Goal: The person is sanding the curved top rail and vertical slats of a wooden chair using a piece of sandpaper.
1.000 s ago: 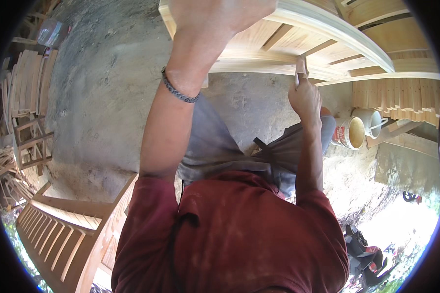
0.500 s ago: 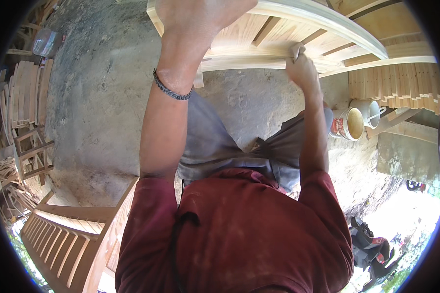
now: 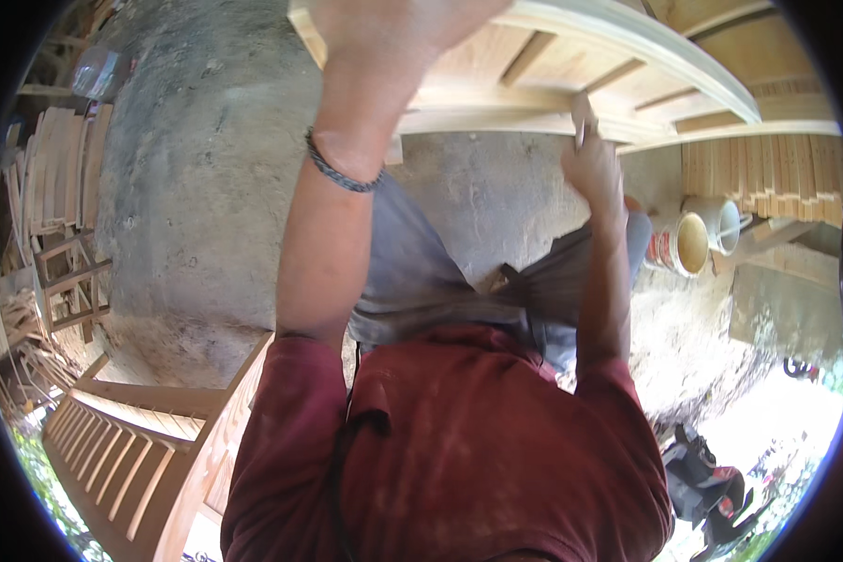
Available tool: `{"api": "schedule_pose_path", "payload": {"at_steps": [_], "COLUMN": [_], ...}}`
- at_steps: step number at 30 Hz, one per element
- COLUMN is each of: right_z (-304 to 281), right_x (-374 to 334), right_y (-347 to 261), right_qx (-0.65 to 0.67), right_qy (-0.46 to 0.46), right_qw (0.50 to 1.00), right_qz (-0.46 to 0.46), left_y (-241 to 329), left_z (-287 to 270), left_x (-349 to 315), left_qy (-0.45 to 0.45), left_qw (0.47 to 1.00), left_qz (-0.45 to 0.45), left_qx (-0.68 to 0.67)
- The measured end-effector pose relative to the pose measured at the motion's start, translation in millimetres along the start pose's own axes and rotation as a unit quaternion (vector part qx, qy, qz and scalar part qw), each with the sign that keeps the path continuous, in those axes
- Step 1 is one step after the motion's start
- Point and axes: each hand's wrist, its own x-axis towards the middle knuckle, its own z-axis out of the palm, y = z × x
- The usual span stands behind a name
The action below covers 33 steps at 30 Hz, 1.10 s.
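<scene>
A pale slatted wooden furniture frame point(image 3: 496, 98) lies across the far side, with panels set between its slats. My left hand point(image 3: 393, 33) rests over its left end; the picture's top edge cuts off the fingers. A dark braided bracelet point(image 3: 342, 173) circles that wrist. My right hand point(image 3: 592, 178) is closed at the near rail, slightly blurred. From its fingers a small folded greyish piece point(image 3: 584, 120), sandpaper by its look, reaches onto the rail.
Two buckets point(image 3: 691, 245) stand right of my knee. Stacked wooden strips point(image 3: 768, 173) lie behind them. Boards point(image 3: 61, 173) and small frames lean at the left. A slatted wooden piece point(image 3: 126, 468) stands at the lower left, a dark motorcycle-like shape point(image 3: 707, 482) at the lower right.
My right hand has drawn back slightly toward me along the frame, still gripping the folded piece. The whole view has shifted a little; my left hand stays over the frame's left end.
</scene>
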Motion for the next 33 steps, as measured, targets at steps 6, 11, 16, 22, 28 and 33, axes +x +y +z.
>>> {"api": "schedule_pose_path", "payload": {"at_steps": [6, 11, 16, 22, 28, 33], "right_z": [10.1, 0.8, 3.1, 5.1, 7.8, 14.3], "right_x": [-8.7, 24.0, -18.9, 12.0, 12.5, -6.3], "right_y": [-5.9, -5.3, -3.2, -3.7, 9.4, 9.7], "right_qx": [0.002, -0.008, 0.009, -0.023, -0.028, -0.049], "right_qy": [0.037, -0.054, -0.018, -0.014, 0.003, 0.025], "right_qw": [0.999, 0.998, 1.0, 0.999, 1.0, 0.997], "right_qz": [-0.016, 0.041, -0.005, 0.037, 0.01, -0.057], "left_y": [-1.2, 1.5, 2.6, 2.3, 12.1, 6.9], "left_z": [-6.5, -6.2, -9.1, -6.6, -9.0, -5.4], "left_x": [7.4, 1.9, 0.7, 1.9, -3.9, 2.6], "left_qy": [-0.024, -0.041, -0.017, -0.031, -0.047, 0.023], "left_qw": [1.0, 0.999, 1.0, 0.999, 0.997, 0.998], "left_qz": [-0.016, -0.028, -0.023, -0.021, -0.05, -0.027], "left_qx": [0.005, 0.022, 0.013, -0.016, 0.043, 0.057]}}
